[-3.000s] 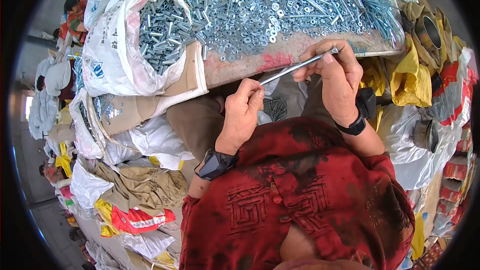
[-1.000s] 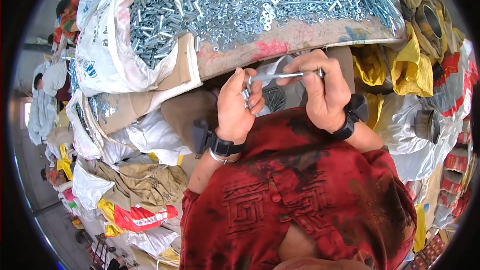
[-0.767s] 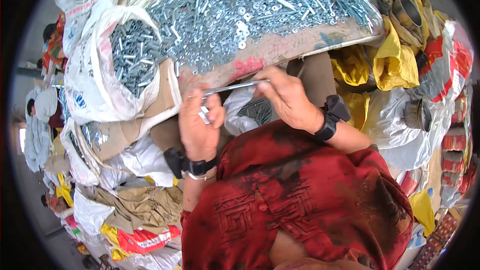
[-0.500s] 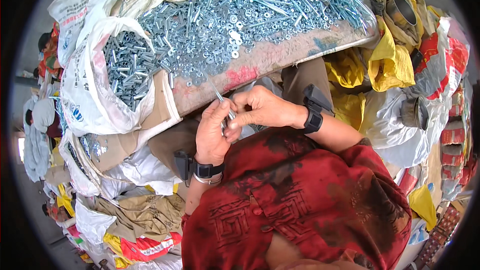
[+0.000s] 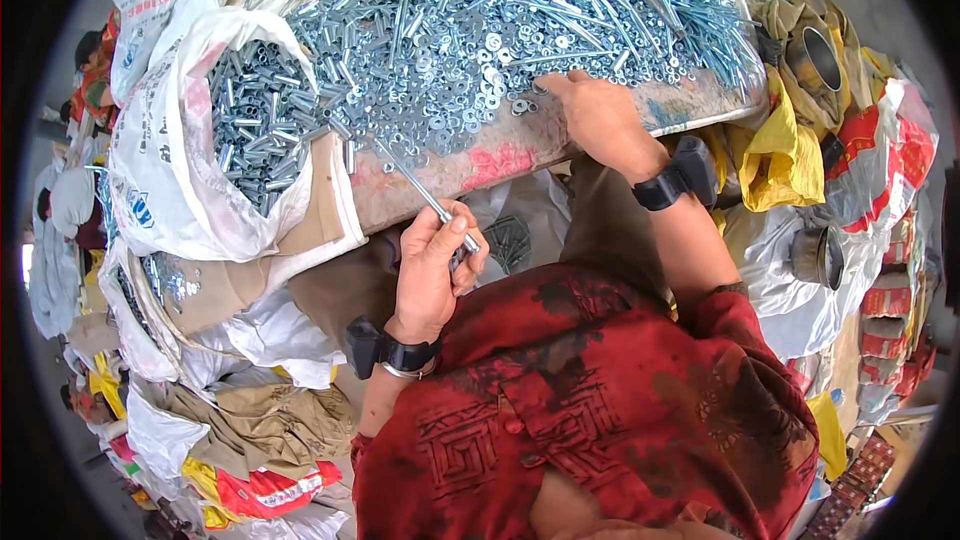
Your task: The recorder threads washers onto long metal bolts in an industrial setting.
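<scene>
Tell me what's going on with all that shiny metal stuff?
Someone wearing a red shirt with dark patches has a long, thin, silvery metal rod in the left hand. The right hand is at a spread of flat, round, silvery metal washers; whether it touches any is unclear. At the left, short silvery metal tubes lie in the mouth of an open white plastic bag.

Work table [image 5: 540, 135]: pale, stained cover with pink and blue patches; front edge runs obliquely, bowed by the lens. Grey surface [image 5: 882, 15] at upper right rim; wall or floor, cannot tell. Small bright patch [image 5: 27, 265] at left rim, window-like, too small to confirm. Lighting even, shadows soft. Right side: red packages [image 5: 883, 343] in a column, white plastic sheeting [image 5: 778, 305]. Lower left: crumpled brown cloth [image 5: 265, 425].
</scene>
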Tool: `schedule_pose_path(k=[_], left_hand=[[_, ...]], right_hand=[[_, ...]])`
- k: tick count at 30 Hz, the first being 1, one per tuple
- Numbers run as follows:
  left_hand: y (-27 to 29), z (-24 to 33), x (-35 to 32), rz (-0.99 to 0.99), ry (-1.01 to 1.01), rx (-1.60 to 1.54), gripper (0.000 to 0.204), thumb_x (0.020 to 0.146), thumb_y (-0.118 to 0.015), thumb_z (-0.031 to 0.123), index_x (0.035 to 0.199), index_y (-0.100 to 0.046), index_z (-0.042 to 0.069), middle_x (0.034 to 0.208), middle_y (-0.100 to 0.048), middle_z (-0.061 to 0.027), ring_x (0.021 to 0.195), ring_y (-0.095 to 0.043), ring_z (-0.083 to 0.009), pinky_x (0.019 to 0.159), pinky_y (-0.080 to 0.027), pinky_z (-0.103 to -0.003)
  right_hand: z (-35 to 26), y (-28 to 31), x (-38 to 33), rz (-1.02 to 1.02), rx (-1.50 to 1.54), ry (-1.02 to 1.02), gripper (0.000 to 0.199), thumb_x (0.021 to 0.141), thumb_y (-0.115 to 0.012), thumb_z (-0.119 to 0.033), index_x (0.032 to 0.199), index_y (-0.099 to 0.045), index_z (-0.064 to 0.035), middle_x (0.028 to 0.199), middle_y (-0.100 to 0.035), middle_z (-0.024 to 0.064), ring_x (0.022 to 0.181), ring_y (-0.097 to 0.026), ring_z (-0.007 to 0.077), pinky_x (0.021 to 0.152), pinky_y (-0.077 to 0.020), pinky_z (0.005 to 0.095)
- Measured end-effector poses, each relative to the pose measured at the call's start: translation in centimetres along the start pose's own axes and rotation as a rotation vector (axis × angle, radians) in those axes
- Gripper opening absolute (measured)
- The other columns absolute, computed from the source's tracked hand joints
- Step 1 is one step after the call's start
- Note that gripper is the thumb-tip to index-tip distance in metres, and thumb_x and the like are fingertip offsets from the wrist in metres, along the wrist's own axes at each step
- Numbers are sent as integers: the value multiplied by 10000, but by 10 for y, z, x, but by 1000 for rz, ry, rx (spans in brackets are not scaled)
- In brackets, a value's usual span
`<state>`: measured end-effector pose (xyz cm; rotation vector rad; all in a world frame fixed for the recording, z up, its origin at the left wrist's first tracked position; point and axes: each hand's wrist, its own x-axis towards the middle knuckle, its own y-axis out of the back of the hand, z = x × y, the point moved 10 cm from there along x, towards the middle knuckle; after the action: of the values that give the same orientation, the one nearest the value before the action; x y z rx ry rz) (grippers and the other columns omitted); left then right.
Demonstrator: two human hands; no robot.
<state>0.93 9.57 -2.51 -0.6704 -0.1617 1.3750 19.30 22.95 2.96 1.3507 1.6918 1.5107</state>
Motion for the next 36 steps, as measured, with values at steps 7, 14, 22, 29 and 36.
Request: schedule_pose_path(k=[7, 14, 22, 29, 36], left_hand=[[3, -1, 0, -22, 9, 21, 109, 995, -570, 181, 1002, -538, 77, 657, -549, -74, 450, -339, -28, 388, -267, -177], [5, -6, 2, -15, 26, 8, 108, 992, -576, 178, 994, -545, 74, 652, -551, -72, 448, -341, -26, 388, -266, -177], [5, -8, -1, -13, 36, 44, 110, 995, -571, 176, 977, -556, 69, 636, -549, -68, 444, -346, -27, 390, -270, -177], [7, 4, -7, 18, -21, 43, 94, 993, -567, 162, 994, -555, 69, 638, -549, -67, 438, -337, -29, 383, -260, -178], [26, 18, -11, 102, -113, 849, 147, 959, -603, 193, 872, -611, 74, 675, -614, -40, 547, -578, -147, 521, -422, -296]], right_hand=[[9, 16, -5, 203, 272, -24, 165, 891, -580, -115, 1039, -650, -94, 925, -666, 141, 829, -650, 381, 692, -509, 463], [-11, 0, -2, 149, 190, 14, 113, 892, -629, -155, 982, -640, -88, 905, -641, 125, 802, -651, 361, 679, -505, 470], [1, -13, -1, 35, 186, -73, 116, 876, -640, -141, 920, -592, -45, 899, -643, 165, 821, -643, 396, 690, -497, 488], [-10, -13, 9, 4, -51, 44, 144, 862, -607, -102, 924, -535, 7, 773, -638, 210, 775, -643, 417, 678, -502, 485], [-42, 7, -10, 36, 83, 98, 122, 844, -610, -94, 918, -543, -24, 776, -663, 184, 719, -662, 363, 629, -526, 432]])
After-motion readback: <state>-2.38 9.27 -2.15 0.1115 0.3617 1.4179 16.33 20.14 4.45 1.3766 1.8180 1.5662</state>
